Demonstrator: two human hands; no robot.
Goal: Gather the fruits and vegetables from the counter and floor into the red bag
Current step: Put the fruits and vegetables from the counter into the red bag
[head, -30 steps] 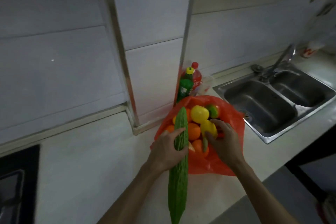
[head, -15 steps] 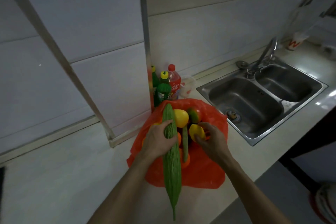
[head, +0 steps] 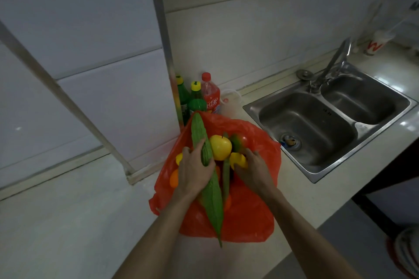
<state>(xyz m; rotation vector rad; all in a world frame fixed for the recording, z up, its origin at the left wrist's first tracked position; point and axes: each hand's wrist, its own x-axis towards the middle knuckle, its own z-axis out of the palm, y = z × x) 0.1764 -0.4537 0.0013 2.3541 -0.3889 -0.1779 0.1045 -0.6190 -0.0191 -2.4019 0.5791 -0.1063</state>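
Observation:
A red plastic bag (head: 249, 217) lies open on the pale counter (head: 68, 222). My left hand (head: 192, 172) grips a long green bitter gourd (head: 212, 199) around its middle, lengthwise over the bag. My right hand (head: 254, 170) is curled round a yellow pepper (head: 237, 159) inside the bag. A yellow apple (head: 220, 147), a green-red mango (head: 238, 142), a thin green vegetable (head: 226, 176) and oranges (head: 174, 179) sit in the bag, partly hidden by my hands.
Green bottles (head: 196, 99) and a red bottle (head: 210, 93) stand against the wall behind the bag. A steel double sink (head: 317, 133) with a tap (head: 333, 61) is to the right. The counter edge runs at lower right, with floor below.
My view has shifted so the bag sits lower and more central. The gourd has moved further over the bag, its tip now near the bag's far rim. My right hand stays on the yellow pepper.

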